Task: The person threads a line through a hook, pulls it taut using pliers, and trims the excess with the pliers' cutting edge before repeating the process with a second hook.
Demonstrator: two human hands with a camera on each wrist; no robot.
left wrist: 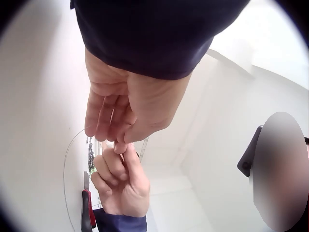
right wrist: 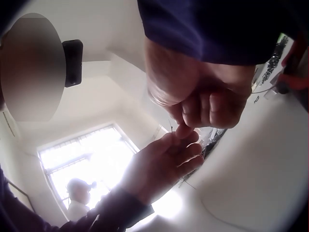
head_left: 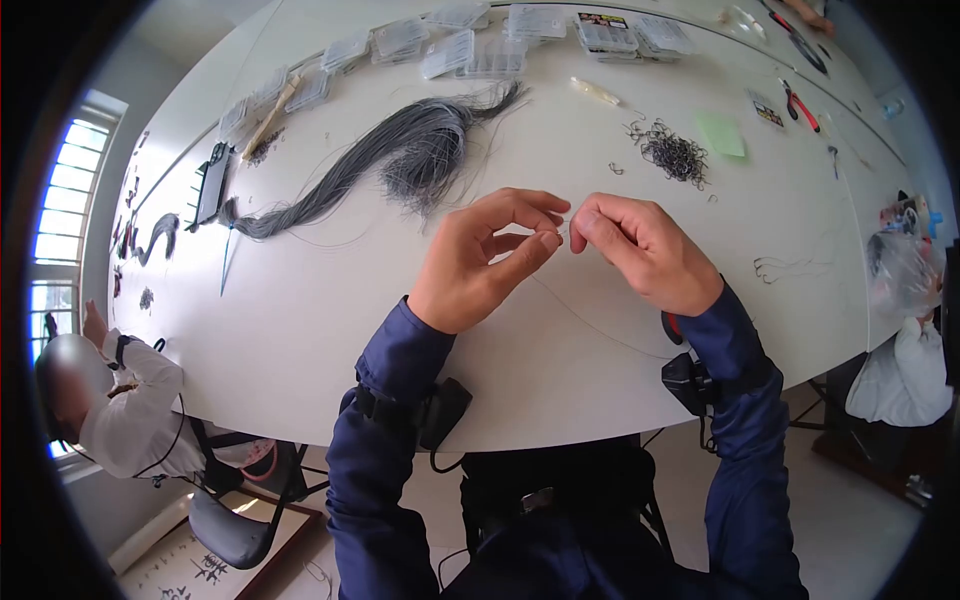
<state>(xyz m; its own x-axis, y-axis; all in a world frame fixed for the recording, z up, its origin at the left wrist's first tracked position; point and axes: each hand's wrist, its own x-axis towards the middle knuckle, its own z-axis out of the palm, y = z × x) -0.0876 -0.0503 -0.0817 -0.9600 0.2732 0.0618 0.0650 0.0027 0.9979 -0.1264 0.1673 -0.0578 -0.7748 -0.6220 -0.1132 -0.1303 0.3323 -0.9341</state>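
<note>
Over the table's near middle, my left hand pinches a small dark fish hook between thumb and fingertips; only a short bit of its shank shows. My right hand meets it fingertip to fingertip, thumb and forefinger pinching a thin fishing line, its other fingers curled in. Part of the line loops down from the hands across the tabletop toward the right forearm. Pliers with red and black handles lie beneath the right wrist, mostly covered by it in the head view.
A long bundle of grey line lies at left, beside a black rack. Beyond the hands is a pile of dark hooks near a green paper. Clear plastic boxes line the back. Another person sits at left.
</note>
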